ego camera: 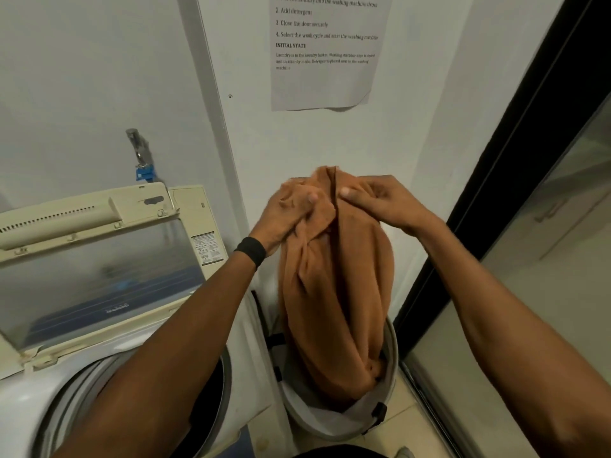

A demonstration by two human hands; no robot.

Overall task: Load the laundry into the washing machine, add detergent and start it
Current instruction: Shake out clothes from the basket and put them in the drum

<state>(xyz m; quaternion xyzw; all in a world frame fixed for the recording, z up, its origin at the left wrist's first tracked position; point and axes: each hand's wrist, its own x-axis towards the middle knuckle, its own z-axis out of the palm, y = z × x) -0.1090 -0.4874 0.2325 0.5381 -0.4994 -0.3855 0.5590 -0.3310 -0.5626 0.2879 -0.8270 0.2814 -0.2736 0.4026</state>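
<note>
**Orange cloth half out of basket, drum to its left**

Washer point(23, 404) stood w/ lid point(99, 276) up and drum mouth point(210, 399) open. Right of the washer, left hand point(291, 209) and right hand point(380, 200) each gripped the top of the orange cloth point(337, 292), fingers bunched in fabric. Cloth hung long axis vertical, lower end in the laundry basket point(393, 352) beside the washer. Left hand was nearer the drum, so next move prob. a leftward swing.

Two forearms, uncovered along their whole visible length. Left hand point(291, 209): plain black, snug-fitting wristband point(250, 251) around the wrist, its surface detail too small to tell. Right hand point(383, 203): wrist bare. Short-trimmed thumbnails show on both hands. Dark fabric garment point(330, 453) at bottom centre edge, detail unreadable.
</note>
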